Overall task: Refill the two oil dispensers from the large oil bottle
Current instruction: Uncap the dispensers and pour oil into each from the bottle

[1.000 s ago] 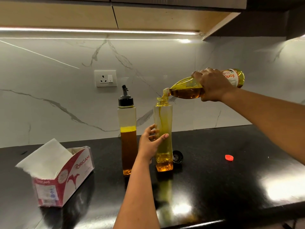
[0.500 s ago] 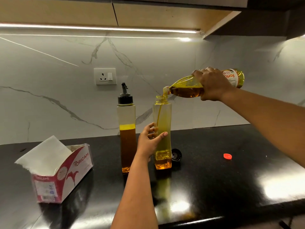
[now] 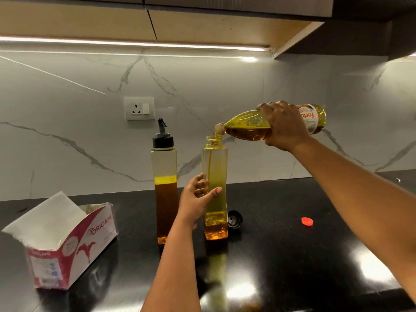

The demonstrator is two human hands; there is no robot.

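Note:
My right hand (image 3: 284,124) grips the large oil bottle (image 3: 247,126) tipped nearly level, its mouth just above the open neck of the right dispenser (image 3: 216,167). A thin stream of oil runs down inside that dispenser, which holds a shallow layer of oil at its bottom. My left hand (image 3: 198,199) holds this dispenser around its middle, thumb in front. The left dispenser (image 3: 165,192) stands upright beside it, with its black spout cap on and oil reaching a little over half its height.
A black dispenser cap (image 3: 235,219) lies on the black counter (image 3: 292,244) right of the open dispenser. The bottle's red cap (image 3: 307,221) lies further right. An open tissue box (image 3: 67,244) sits at the left. A marble backsplash with a socket (image 3: 139,108) rises behind.
The pour goes on with both hands in the same hold. Only the view has shifted slightly.

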